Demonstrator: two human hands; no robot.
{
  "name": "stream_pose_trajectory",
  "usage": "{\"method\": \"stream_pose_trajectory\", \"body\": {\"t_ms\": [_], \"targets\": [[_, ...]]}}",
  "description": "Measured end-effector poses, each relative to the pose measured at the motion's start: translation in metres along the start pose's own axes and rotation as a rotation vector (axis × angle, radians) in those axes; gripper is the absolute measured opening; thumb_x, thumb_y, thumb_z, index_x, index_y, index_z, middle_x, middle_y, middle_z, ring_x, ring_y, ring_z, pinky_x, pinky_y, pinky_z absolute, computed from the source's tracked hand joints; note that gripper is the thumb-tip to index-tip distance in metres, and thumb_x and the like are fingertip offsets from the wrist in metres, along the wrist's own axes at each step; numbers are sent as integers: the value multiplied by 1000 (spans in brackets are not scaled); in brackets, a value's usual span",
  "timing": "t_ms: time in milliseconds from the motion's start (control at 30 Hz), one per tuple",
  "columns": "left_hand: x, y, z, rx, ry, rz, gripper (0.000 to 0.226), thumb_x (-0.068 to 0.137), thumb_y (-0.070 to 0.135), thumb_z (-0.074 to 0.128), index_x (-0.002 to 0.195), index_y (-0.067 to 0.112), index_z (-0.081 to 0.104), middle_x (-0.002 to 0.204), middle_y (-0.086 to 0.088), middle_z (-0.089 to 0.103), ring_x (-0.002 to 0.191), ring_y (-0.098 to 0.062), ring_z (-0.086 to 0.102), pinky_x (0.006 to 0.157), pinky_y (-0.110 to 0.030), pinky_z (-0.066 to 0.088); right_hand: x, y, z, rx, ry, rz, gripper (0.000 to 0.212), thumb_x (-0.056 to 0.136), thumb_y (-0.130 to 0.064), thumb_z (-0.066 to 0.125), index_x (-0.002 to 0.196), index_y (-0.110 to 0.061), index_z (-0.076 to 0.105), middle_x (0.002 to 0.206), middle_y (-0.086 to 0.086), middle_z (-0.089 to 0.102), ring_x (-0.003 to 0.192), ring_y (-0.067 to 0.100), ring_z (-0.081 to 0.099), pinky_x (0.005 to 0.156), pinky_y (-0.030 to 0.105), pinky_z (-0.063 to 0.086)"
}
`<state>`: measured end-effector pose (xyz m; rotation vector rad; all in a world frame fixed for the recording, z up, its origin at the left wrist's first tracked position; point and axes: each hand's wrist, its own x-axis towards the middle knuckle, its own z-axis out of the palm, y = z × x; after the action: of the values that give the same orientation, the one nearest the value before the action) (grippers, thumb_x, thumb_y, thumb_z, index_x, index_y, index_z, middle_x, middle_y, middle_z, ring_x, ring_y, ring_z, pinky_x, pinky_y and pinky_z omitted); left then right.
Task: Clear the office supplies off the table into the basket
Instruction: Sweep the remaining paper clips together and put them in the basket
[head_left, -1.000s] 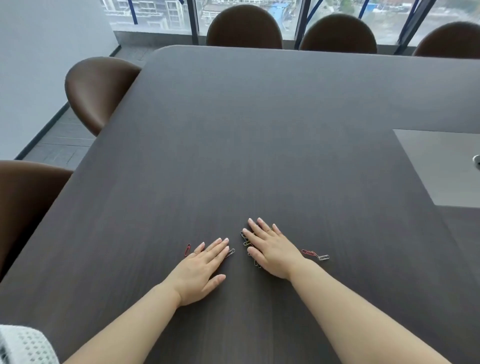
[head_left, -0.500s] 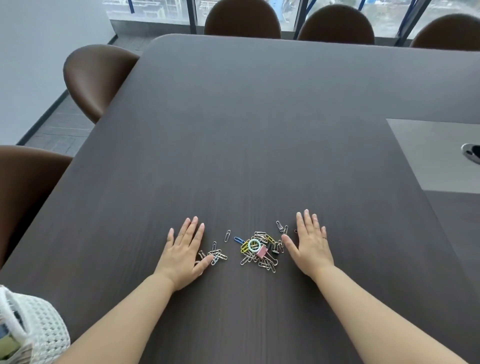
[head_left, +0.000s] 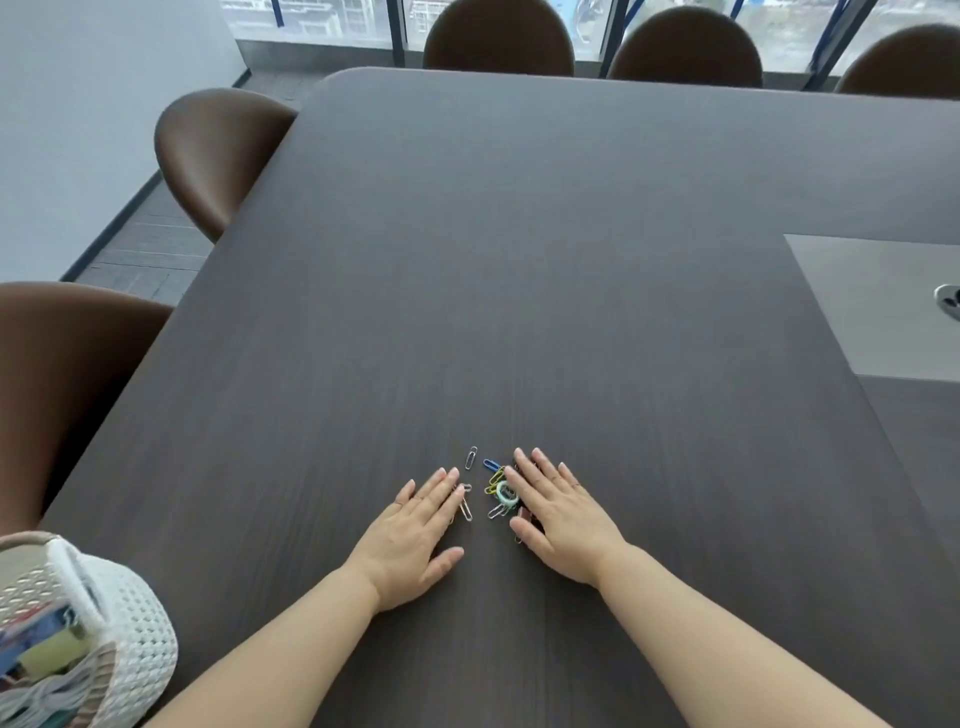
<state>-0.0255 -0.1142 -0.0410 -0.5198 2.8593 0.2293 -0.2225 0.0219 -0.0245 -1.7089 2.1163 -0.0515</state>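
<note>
A small heap of coloured paper clips (head_left: 500, 491) lies on the dark table (head_left: 571, 260) between my hands. My left hand (head_left: 415, 530) lies flat, fingers straight, its fingertips on a couple of silver clips (head_left: 466, 506). My right hand (head_left: 561, 512) is flat too, its inner edge against the heap and covering part of it. One silver clip (head_left: 471, 457) sits alone just beyond the heap. The white woven basket (head_left: 132, 623) stands at the table's near left corner with some supplies inside.
Brown chairs (head_left: 218, 150) line the left side and far end of the table. A grey inset panel (head_left: 872, 306) with a round metal fitting (head_left: 948, 301) lies at the right.
Both hands, spread apart half a second ago, have slid back toward each other, pushing the scattered clips into a tighter heap. The view has tilted and more of the basket shows.
</note>
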Motion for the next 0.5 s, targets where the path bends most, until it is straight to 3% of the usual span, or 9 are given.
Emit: {"method": "stream_pose_trajectory", "body": {"t_ms": [100,167,200,300,367,400,467,500], "targets": [[-31,17,9,18,13,51,63,94,51,10,137,11,31,146,-4,34,142,-14,-7,110,-31,7,-29,-16,13,-40,-14,-58,75,83,-62,-5,147,-23,5,150,-8,-12,140,17,-16,113,27,-14],[-48,27,14,36,29,95,59,95,50,19,138,12,31,146,-2,34,142,-13,-5,110,-30,8,-50,-29,17,-73,11,-51,70,88,-58,1,145,-21,18,153,-3,9,142,22,8,112,28,-1],[-56,30,16,26,43,116,61,93,50,27,141,13,28,149,-1,29,142,-13,-4,110,-30,8,-57,-33,20,-56,25,-58,70,88,-59,1,145,-21,16,153,-4,10,142,21,9,111,28,1],[-59,28,20,-14,92,122,70,87,51,35,144,13,24,156,1,10,143,-13,-5,111,-32,11,-69,-35,26,155,54,25,83,79,-73,-1,146,-23,2,150,-11,-12,140,9,-15,115,26,-6],[-41,20,11,-21,91,65,73,86,54,28,143,9,25,153,-2,15,141,-13,-15,112,-40,19,-66,-26,25,163,161,142,86,77,-74,2,146,-23,1,148,-12,-16,137,4,-18,116,25,-7],[-25,15,3,-26,87,38,76,85,55,20,145,9,17,154,-3,8,138,-13,-23,114,-42,18,-63,-21,23,150,171,199,89,74,-74,1,146,-23,0,148,-12,-17,136,3,-19,115,25,-8],[12,7,-15,-59,58,-11,74,86,55,5,147,14,-2,153,0,-14,134,-12,-29,116,-39,1,-53,-9,18,131,151,247,91,70,-73,-1,147,-23,-1,149,-12,-15,134,1,-20,113,26,-9],[30,6,-24,-73,25,-23,69,90,53,8,147,16,-5,153,1,-17,135,-11,-26,115,-37,-4,-48,-4,17,101,128,253,91,70,-72,-2,147,-23,-2,150,-11,-15,134,1,-20,112,28,-9]]}}
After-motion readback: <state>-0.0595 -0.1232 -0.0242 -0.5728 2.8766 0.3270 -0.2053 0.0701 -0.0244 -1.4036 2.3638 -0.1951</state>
